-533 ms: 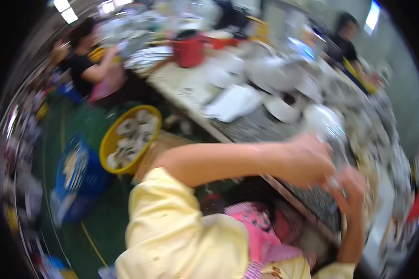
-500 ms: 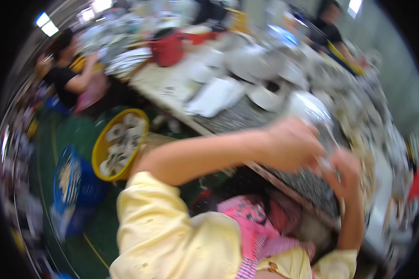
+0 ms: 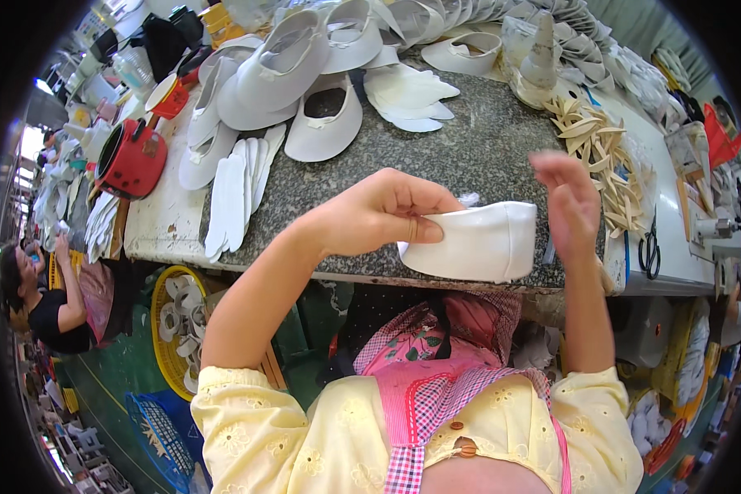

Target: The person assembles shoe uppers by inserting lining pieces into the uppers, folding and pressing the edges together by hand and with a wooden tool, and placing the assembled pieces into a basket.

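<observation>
My left hand pinches a white shoe upper by its top edge, thumb in front and fingers behind. The upper is held just above the near edge of the speckled stone worktop. A small clear or whitish bit shows at its rim beside my fingers. My right hand is raised to the right of the upper, apart from it, with nothing in it. Its fingers are slightly blurred but spread. Beyond my hands, white shoe uppers with little bows lie piled on the worktop.
Flat white pieces and long white pieces lie on the worktop. Beige leaf-shaped pieces, a cone-topped bottle and black scissors are at right. A red pot stands left. A yellow basket is below; a person sits at left.
My view has swung round toward the worktop. My hands were close together over a whitish blurred item; now my right hand is apart, while my left holds the upper.
</observation>
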